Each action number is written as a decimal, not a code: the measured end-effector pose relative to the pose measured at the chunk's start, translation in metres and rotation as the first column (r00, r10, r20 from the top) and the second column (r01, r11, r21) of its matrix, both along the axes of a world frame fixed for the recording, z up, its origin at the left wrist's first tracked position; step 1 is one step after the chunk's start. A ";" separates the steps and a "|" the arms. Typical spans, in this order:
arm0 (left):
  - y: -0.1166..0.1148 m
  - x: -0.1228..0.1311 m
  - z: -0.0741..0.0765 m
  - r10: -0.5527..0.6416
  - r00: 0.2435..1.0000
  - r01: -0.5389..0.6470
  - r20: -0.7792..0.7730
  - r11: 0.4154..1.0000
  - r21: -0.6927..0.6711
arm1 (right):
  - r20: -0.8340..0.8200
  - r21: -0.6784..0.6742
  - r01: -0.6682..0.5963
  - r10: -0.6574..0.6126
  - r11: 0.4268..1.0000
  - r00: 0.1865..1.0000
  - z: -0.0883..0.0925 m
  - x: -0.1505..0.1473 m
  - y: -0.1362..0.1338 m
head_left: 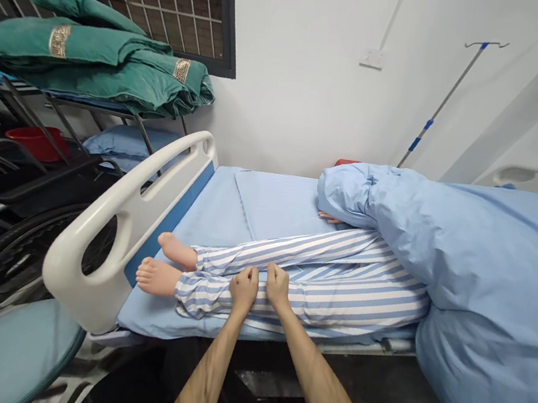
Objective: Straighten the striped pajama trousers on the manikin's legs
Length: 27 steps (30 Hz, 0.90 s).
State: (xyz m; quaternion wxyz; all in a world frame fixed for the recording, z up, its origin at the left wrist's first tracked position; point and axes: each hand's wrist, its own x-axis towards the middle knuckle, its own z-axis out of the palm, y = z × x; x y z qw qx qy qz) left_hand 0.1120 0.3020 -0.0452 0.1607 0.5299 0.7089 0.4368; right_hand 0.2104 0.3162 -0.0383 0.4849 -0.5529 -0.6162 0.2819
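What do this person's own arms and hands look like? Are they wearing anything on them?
Neither arm has a sleeve in view: the left forearm and right forearm are bare. The left hand and right hand wear no gloves, and no watch, bracelet, ring, cable or marking can be seen on either.

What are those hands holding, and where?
The left hand and right hand seem to grip the nearer striped pajama trouser leg, above its cuff.
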 end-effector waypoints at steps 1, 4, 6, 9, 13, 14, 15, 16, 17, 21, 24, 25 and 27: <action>-0.001 0.000 0.000 -0.007 1.000 0.007 0.007 1.000 0.003 | 0.008 -0.003 0.001 -0.001 1.000 1.000 -0.004 0.000 0.000; -0.002 -0.002 0.003 -0.037 0.998 0.038 0.052 0.999 -0.003 | -0.012 -0.016 -0.009 0.008 1.000 1.000 -0.005 0.000 0.002; -0.002 -0.003 0.011 -0.062 0.989 0.061 0.132 0.998 0.008 | -0.049 -0.014 0.012 -0.013 1.000 0.999 -0.003 0.001 0.003; 0.001 0.002 0.034 -0.097 0.953 0.075 0.286 0.993 0.088 | -0.080 -0.007 0.012 -0.013 1.000 0.997 -0.002 0.003 0.004; 0.004 0.018 0.056 -0.211 0.906 0.143 0.366 0.968 0.205 | -0.140 -0.017 0.006 -0.008 1.000 0.990 -0.003 0.005 0.006; 0.004 0.023 0.055 -0.223 0.908 0.155 0.354 0.965 0.211 | -0.158 -0.020 0.005 -0.008 1.000 0.987 -0.003 0.005 0.006; 0.004 0.027 0.051 -0.213 0.921 0.154 0.326 0.968 0.198 | -0.176 -0.025 0.008 -0.012 1.000 0.984 -0.002 0.005 0.007; 0.004 0.030 0.044 -0.183 0.941 0.140 0.283 0.976 0.166 | -0.193 -0.033 0.012 -0.018 0.999 0.981 -0.002 0.005 0.007; 0.005 0.032 0.037 -0.144 0.962 0.118 0.231 0.985 0.123 | -0.207 -0.043 0.017 -0.025 0.999 0.978 -0.002 0.005 0.008; 0.008 0.032 0.011 -0.098 0.993 0.099 0.065 0.995 -0.007 | -0.230 -0.079 0.007 -0.025 0.997 0.973 0.004 0.006 0.006; 0.011 0.031 0.008 -0.117 0.993 0.117 0.011 0.992 -0.053 | -0.164 -0.045 -0.018 0.010 0.999 0.986 0.023 0.012 0.002; 0.011 0.031 0.009 -0.109 0.994 0.109 -0.010 0.992 -0.063 | -0.137 -0.018 -0.025 0.022 1.000 0.990 0.032 0.015 0.000; 0.011 0.032 0.011 -0.092 0.995 0.088 -0.044 0.993 -0.073 | -0.104 0.047 -0.049 0.054 0.998 0.993 0.053 0.023 -0.003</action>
